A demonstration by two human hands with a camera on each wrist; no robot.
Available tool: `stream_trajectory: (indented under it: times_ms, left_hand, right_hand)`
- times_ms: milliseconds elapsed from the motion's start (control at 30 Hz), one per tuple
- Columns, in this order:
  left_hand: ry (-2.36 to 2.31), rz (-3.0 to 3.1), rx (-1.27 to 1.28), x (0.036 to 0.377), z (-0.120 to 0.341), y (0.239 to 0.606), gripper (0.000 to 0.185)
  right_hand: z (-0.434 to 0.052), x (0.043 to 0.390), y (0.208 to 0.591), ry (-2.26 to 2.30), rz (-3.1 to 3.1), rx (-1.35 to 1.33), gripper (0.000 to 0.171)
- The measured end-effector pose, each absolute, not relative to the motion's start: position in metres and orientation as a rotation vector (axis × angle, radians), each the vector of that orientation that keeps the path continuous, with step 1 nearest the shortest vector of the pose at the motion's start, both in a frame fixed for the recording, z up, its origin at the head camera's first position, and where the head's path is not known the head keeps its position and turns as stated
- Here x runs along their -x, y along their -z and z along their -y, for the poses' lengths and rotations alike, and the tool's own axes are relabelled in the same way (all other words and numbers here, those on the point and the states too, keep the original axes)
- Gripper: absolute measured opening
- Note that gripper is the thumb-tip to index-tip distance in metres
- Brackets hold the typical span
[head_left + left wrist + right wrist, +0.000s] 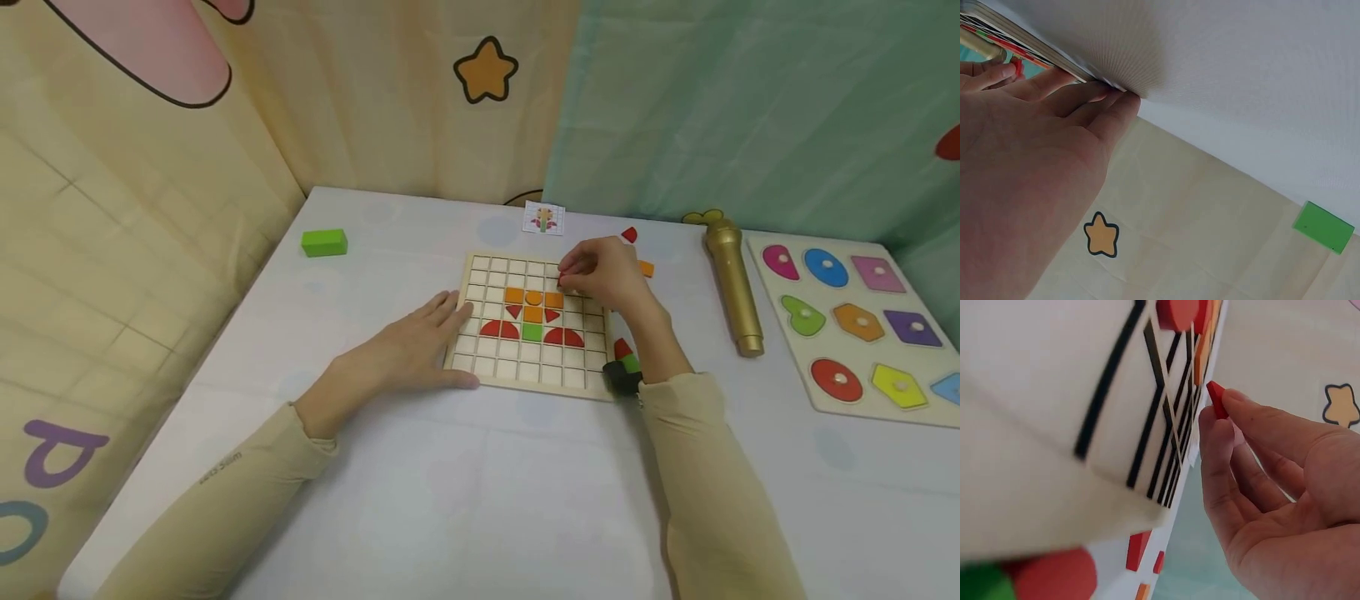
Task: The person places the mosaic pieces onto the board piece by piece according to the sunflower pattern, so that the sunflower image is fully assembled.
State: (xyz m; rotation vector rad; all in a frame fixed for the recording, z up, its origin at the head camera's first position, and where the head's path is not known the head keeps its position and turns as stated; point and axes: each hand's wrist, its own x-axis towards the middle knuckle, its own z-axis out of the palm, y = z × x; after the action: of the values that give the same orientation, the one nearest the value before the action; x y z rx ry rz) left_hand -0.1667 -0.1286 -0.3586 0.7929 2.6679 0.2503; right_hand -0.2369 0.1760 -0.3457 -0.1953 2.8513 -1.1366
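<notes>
A square wooden grid board [506, 369] lies on the table in the head view. Coloured flat pieces sit in its middle cells: orange squares, an orange circle [533, 297], red triangles, a green square [532, 332] and red quarter-round pieces. Along the board's left edge rests my left hand [408, 346], fingers extended and thumb at the near corner. Over the upper right cells, my right hand [611, 271] pinches a small red piece [1217, 400] between thumb and fingertips. Most of that piece's outline is hidden by the fingers.
A small picture card [543, 218] lies behind the board, and a green block [325, 242] at far left. Loose red, orange and green pieces lie right of the board, partly behind the right arm. Further right are a gold microphone [735, 287] and a shape puzzle board [817, 275].
</notes>
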Motion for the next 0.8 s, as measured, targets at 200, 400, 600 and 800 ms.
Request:
stream_trajectory:
  times_ms: [200,400,600,800]
  left_hand:
    - [-0.244,-2.675,-0.799,0.167,0.128,0.358,0.116]
    - [-0.241,-2.682,-0.791,0.166,0.129,0.358,0.116]
    - [-0.243,-2.681,-0.796,0.166,0.129,0.358,0.116]
    - [-0.237,-2.683,-0.795,0.166,0.129,0.358,0.116]
  right_hand:
    - [-0.169,0.239,0.349,1.152,-2.844,0.140,0.014]
    - [-0.166,0.238,0.349,1.143,-2.855,0.140,0.015]
    - [-0.165,0.237,0.348,1.069,-2.847,0.119,0.013]
    - [-0.163,0.237,0.349,1.045,-2.863,0.125,0.014]
